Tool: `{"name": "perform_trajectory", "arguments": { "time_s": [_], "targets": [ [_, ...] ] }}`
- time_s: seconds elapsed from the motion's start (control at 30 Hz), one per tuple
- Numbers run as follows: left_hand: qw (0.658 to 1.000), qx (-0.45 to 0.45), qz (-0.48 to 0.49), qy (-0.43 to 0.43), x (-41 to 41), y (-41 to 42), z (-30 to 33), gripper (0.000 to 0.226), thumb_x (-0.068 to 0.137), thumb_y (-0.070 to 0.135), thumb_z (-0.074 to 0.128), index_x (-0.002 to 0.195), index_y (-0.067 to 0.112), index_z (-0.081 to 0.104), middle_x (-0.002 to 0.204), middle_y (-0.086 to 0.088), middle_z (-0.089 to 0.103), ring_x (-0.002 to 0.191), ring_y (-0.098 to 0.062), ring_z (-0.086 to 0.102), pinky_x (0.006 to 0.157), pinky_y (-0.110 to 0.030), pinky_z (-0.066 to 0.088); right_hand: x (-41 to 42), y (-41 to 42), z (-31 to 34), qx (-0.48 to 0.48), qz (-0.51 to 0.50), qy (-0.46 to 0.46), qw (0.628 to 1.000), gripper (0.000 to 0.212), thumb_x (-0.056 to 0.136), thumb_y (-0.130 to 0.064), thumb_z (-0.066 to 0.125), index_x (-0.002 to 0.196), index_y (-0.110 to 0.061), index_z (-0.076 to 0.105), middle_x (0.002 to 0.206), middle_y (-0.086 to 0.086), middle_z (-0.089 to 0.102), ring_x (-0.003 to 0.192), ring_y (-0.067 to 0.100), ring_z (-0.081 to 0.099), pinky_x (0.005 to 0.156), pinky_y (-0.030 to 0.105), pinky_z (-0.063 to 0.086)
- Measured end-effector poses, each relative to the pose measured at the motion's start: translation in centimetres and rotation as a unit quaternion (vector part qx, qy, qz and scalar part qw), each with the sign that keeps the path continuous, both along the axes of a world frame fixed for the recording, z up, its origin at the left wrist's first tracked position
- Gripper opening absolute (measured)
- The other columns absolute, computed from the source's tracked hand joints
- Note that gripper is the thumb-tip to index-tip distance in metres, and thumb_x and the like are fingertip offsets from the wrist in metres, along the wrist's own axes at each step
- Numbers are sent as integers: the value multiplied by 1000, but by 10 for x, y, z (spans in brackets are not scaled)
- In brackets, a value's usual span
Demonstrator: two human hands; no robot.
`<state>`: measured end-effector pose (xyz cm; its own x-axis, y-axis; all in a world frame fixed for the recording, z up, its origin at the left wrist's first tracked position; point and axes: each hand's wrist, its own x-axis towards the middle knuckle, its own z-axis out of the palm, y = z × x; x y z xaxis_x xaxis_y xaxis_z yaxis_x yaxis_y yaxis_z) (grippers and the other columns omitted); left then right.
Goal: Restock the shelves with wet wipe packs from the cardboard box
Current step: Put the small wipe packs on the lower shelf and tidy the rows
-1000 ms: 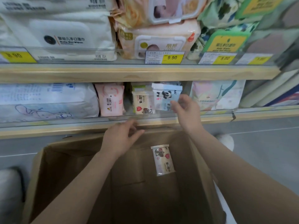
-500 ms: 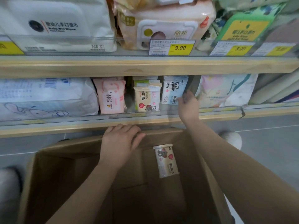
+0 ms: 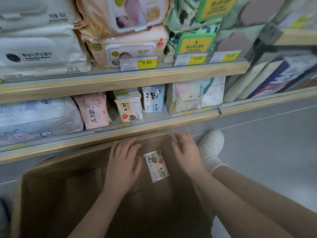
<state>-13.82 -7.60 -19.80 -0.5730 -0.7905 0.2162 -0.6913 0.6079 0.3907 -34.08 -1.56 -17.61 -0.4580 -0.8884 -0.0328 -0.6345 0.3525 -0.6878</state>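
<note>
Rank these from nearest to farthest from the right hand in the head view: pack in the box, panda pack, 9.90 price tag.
From the right hand:
1. Pack in the box, just left of the hand.
2. Panda pack, lower shelf, above it.
3. 9.90 price tag, upper shelf edge.

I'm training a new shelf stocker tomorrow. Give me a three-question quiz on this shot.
1. True or false: the left hand grips a pack.
2. How many wet wipe packs show inside the cardboard box?
3. The panda pack on the lower shelf stands where? A) left of the cream bear pack B) right of it

Key: 1 false; 2 one; 3 B
</note>
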Motion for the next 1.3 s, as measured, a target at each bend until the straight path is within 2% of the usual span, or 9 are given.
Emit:
{"name": "perform_trajectory", "arguments": {
  "time_s": [0.1, 0.23, 0.43, 0.6, 0.7, 0.9, 1.13, 1.2, 1.3],
  "targets": [
    [993, 105, -24, -40, -6, 28, -16, 46, 79, 20, 67, 124, 19, 54, 132, -1, 49, 121, -18, 46, 103, -32, 35, 7, 17, -6, 19, 12, 18, 1000, 39, 97, -16, 45, 136, -14, 44, 130, 5, 50, 120, 17, 47, 99, 11, 25],
    [959, 278, 32, -39, -17, 41, -44, 50, 86, 23, 63, 132, 20, 45, 137, -1, 43, 124, -18, 45, 97, -29, 40, 12, 19, -9, 15, 11, 12, 1000, 40, 99, -17, 39, 140, -19, 39, 135, 2, 47, 123, 13, 45, 101, 15, 27],
    [908, 404, 111, 15, -58, 28, -80, 44, 89, 24, 61, 127, 9, 46, 127, -11, 54, 111, -30, 56, 85, -28, 41, 12, 19, -19, 7, -7, 8, 1000, 41, 100, -19, 39, 140, -19, 38, 135, 1, 47, 124, 13, 44, 103, 13, 25],
    [910, 366, 187, -46, -87, 26, -119, 64, 82, 33, 66, 130, 0, 40, 129, -26, 48, 119, -40, 44, 104, -43, 32, 16, 17, -22, -1, -14, -5, 1000, 40, 99, -18, 41, 139, -17, 40, 132, 3, 48, 121, 16, 46, 104, 21, 32],
    [917, 317, 230, -72, -96, 31, -120, 64, 76, 22, 69, 124, -8, 40, 122, -32, 47, 114, -43, 41, 102, -43, 25, 17, 17, -23, -4, -17, -6, 1000, 40, 98, -17, 42, 138, -14, 41, 132, 6, 49, 121, 18, 46, 105, 24, 32],
    [855, 447, 254, 60, -91, 18, -116, 40, 71, 15, 74, 105, -4, 66, 107, -26, 66, 102, -35, 63, 85, -38, 49, 16, 16, -24, -7, -17, -3, 1000, 40, 98, -16, 43, 137, -11, 43, 130, 7, 50, 120, 20, 46, 104, 20, 29],
    [742, 556, 323, 190, -52, 24, -79, 31, 80, 2, 70, 109, 2, 61, 111, -19, 65, 101, -31, 63, 79, -32, 49, 14, 19, -15, 7, -7, 14, 1000, 39, 99, -16, 40, 138, -13, 41, 131, 5, 49, 121, 17, 46, 102, 15, 26],
    [741, 548, 320, 218, -35, 24, -65, 26, 80, 5, 71, 103, 10, 60, 109, -15, 65, 97, -29, 63, 77, -37, 53, 13, 19, -13, 21, -1, 25, 999, 39, 99, -17, 39, 138, -13, 41, 130, 7, 49, 119, 20, 47, 102, 21, 31],
    [754, 526, 303, 253, -12, 22, -40, 24, 78, 3, 72, 94, 14, 59, 100, -8, 66, 85, -19, 63, 71, -29, 51, 14, 19, -8, 40, 6, 46, 998, 40, 99, -17, 40, 138, -11, 41, 130, 10, 49, 118, 26, 47, 102, 30, 35]
  ]
}}
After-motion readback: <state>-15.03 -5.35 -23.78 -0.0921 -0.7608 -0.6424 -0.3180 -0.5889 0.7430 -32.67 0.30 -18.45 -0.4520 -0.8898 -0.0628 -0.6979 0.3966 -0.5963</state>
